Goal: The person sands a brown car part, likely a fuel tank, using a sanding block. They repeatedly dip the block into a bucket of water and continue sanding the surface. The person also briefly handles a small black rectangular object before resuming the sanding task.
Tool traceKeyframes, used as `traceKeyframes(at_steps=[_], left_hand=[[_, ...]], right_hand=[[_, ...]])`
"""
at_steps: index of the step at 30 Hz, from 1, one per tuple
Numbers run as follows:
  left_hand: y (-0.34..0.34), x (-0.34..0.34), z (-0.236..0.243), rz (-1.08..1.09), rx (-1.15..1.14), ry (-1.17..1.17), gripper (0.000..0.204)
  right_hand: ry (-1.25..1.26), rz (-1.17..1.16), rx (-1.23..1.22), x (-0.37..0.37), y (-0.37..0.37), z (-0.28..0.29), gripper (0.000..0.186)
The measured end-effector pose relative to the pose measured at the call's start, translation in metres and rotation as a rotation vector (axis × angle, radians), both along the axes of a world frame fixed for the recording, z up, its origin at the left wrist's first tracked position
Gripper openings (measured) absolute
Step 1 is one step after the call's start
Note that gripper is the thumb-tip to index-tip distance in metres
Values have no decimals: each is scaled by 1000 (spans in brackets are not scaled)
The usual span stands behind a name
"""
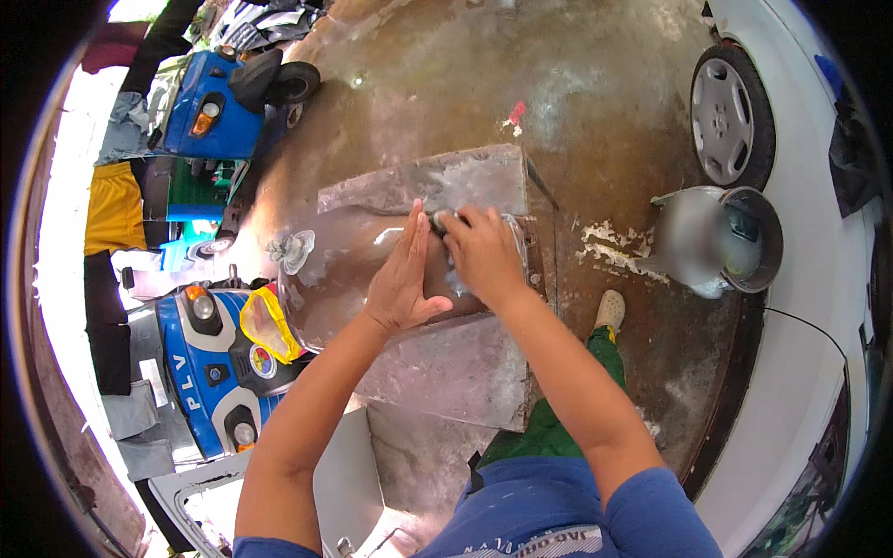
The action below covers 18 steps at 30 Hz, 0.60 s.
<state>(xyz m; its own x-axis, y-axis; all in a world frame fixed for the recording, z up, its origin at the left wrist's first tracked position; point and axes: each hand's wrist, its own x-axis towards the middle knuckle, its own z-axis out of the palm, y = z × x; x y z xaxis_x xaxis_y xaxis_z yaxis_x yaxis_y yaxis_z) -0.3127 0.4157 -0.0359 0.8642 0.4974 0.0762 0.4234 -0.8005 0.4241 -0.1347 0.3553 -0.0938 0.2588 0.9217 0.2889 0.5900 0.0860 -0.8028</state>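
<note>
A brown, glossy, curved panel lies before me on a worn, paint-spattered bench. My left hand is over the panel, its fingers stretched out and the thumb apart, with nothing in it. Just to its right, my right hand bends its fingers down around a small dark greenish piece, mostly covered, whose kind I cannot make out. Both hands are close together near the panel's far edge. Pale wet-looking patches show on the panel around them.
A crumpled clear plastic bag and a yellow bag are at the panel's left end. Blue vehicles stand along the left. At right, a bucket sits by a white car. Whitish scraps litter the wet floor.
</note>
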Motion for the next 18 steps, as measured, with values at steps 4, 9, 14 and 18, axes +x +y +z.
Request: traceKeyframes(at_steps=[4, 9, 14, 18], left_hand=[[0, -10, -2, 66, -96, -102, 127], [-2, -5, 2, 61, -133, -121, 126], [-2, -8, 3, 51, -164, -88, 122], [-3, -5, 5, 33, -156, -53, 118]], right_hand=[[24, 121, 160, -42, -80, 0, 32], [26, 49, 104, -16, -42, -6, 38], [-4, -127, 102, -28, -35, -12, 40], [51, -57, 98, -46, -89, -8, 38]])
